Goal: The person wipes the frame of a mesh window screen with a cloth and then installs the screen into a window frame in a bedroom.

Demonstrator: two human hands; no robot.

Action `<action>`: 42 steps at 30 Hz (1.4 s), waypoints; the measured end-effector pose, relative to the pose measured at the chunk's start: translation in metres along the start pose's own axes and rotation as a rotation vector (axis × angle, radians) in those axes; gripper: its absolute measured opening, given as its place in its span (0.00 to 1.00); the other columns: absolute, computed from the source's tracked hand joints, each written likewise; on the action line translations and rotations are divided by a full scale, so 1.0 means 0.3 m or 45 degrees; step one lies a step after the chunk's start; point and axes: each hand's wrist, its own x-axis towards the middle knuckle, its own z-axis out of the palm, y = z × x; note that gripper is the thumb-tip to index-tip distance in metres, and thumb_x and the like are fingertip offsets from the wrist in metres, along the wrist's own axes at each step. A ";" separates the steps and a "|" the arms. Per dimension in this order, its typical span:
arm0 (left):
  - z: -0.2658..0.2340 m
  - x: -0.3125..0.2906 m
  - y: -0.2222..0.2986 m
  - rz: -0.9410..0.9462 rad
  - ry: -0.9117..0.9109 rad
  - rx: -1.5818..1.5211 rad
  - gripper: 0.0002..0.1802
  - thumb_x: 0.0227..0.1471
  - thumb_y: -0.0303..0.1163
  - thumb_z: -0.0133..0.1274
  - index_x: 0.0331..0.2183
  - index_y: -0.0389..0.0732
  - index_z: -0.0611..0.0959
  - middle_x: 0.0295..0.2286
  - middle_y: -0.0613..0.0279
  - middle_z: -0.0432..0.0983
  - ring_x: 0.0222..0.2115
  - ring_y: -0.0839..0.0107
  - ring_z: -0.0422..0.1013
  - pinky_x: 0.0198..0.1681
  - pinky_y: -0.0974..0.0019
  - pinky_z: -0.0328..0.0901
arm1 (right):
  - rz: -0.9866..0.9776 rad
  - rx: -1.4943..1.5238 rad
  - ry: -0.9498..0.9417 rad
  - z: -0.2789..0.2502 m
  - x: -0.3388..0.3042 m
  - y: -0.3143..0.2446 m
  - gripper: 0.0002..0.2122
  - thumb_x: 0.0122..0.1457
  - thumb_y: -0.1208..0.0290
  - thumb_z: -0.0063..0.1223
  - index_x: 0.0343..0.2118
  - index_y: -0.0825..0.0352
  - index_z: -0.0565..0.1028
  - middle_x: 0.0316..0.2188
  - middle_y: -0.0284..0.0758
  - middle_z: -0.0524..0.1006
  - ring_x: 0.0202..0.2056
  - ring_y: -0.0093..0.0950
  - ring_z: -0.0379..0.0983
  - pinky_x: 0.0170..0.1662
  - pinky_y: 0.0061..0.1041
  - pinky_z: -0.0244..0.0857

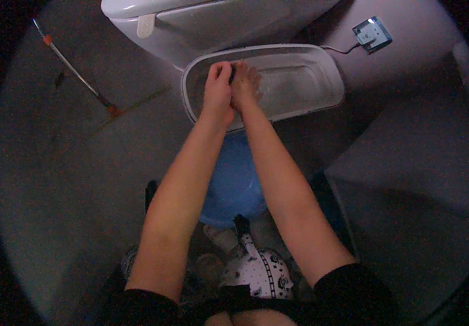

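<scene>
Both hands are over the left part of a white, rounded oblong tub (329,81), close together and touching or nearly so at the wrists. My left hand (218,89) is closed, its fingers curled in. A small dark patch shows between the hands; I cannot tell whether it is a held thing or shadow. My right hand (245,86) lies beside it with fingers stretched and slightly apart, tips pointing away from me. The tub's inside looks wet, with a ripple beside the right fingers. Under my forearms stands a blue basin (236,174), partly hidden by them.
A glossy white fixture (207,30) with a pale tab (146,25) stands behind the tub. At the right, a cord (343,51) runs to a small box (373,35) on a pale surface. A thin pole (74,70) with orange fittings lies at the left.
</scene>
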 end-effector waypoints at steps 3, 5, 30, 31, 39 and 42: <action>0.059 0.017 0.046 -0.103 0.082 0.261 0.18 0.52 0.43 0.49 0.37 0.38 0.72 0.29 0.62 0.71 0.29 0.69 0.68 0.30 0.65 0.65 | 0.051 0.753 -0.389 -0.082 -0.046 -0.017 0.36 0.55 0.35 0.18 0.58 0.59 0.55 0.60 0.41 0.48 0.62 0.40 0.36 0.58 0.49 0.34; 0.091 0.025 0.070 -0.154 0.135 0.483 0.20 0.50 0.46 0.52 0.35 0.38 0.73 0.24 0.63 0.70 0.23 0.71 0.67 0.22 0.67 0.61 | 0.073 1.058 -0.467 -0.123 -0.063 -0.013 0.39 0.52 0.32 0.15 0.56 0.59 0.58 0.60 0.39 0.50 0.62 0.36 0.38 0.59 0.44 0.33; -0.088 -0.167 0.285 -0.101 -0.181 0.201 0.25 0.47 0.29 0.51 0.49 0.37 0.69 0.39 0.58 0.70 0.40 0.66 0.68 0.43 0.66 0.63 | -0.216 1.097 -0.158 -0.157 -0.263 -0.097 0.17 0.53 0.77 0.52 0.46 0.69 0.67 0.36 0.31 0.72 0.38 0.21 0.68 0.43 0.20 0.61; -0.101 -0.217 0.339 -0.044 -0.095 0.393 0.23 0.46 0.28 0.51 0.46 0.36 0.70 0.37 0.59 0.71 0.39 0.68 0.68 0.43 0.67 0.63 | -0.166 1.128 -0.218 -0.166 -0.287 -0.143 0.15 0.53 0.78 0.52 0.44 0.69 0.69 0.35 0.31 0.73 0.36 0.20 0.68 0.42 0.20 0.61; -0.079 -0.665 0.828 0.139 0.698 0.411 0.17 0.37 0.19 0.49 0.36 0.34 0.74 0.31 0.61 0.71 0.37 0.71 0.69 0.43 0.68 0.63 | 0.214 1.587 -0.370 -0.299 -0.509 -0.484 0.05 0.55 0.76 0.49 0.34 0.70 0.72 0.32 0.30 0.72 0.35 0.20 0.68 0.40 0.20 0.62; -0.020 -0.853 1.061 0.293 0.608 -0.032 0.17 0.37 0.21 0.48 0.36 0.34 0.75 0.33 0.58 0.71 0.38 0.66 0.69 0.45 0.65 0.63 | 0.375 1.646 -0.469 -0.379 -0.685 -0.664 0.05 0.56 0.75 0.48 0.36 0.67 0.72 0.35 0.30 0.71 0.38 0.23 0.67 0.43 0.23 0.61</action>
